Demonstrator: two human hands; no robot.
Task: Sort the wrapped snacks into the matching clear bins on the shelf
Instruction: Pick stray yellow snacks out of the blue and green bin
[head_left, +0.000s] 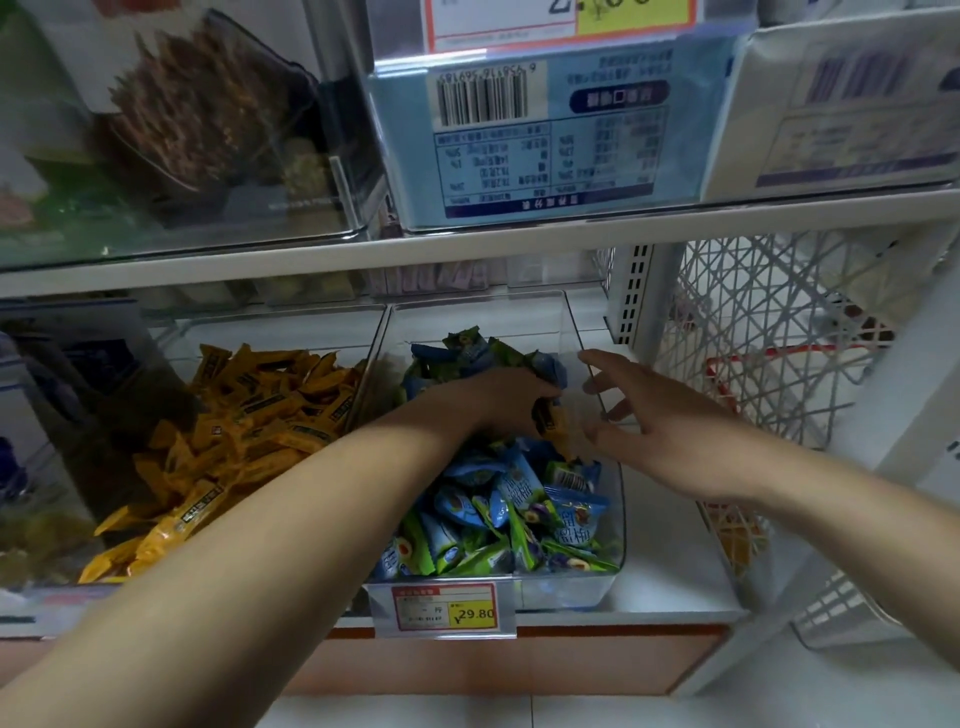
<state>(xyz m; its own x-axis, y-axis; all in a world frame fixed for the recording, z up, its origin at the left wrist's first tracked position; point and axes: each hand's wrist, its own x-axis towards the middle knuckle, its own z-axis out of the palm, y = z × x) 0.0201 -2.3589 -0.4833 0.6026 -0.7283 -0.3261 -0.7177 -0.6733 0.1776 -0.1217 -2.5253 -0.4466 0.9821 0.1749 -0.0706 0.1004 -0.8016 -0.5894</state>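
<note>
Two clear bins sit side by side on the lower shelf. The left bin (363, 364) holds a heap of yellow wrapped snacks (234, 415). The right bin (613, 499) is filled with blue and green wrapped snacks (519, 509). My left hand (498, 405) reaches into the right bin and grips a yellow wrapped snack (549, 422) among the blue and green ones. My right hand (654, 421) hovers at the right wall of that bin, fingers spread, touching or nearly touching the clear wall.
A price tag (447, 613) reading 29.80 hangs on the right bin's front. Above, an upper shelf (467, 244) carries clear bins with brown sticks (197, 114) and blue boxes (545, 135). A white lattice basket (779, 338) stands to the right.
</note>
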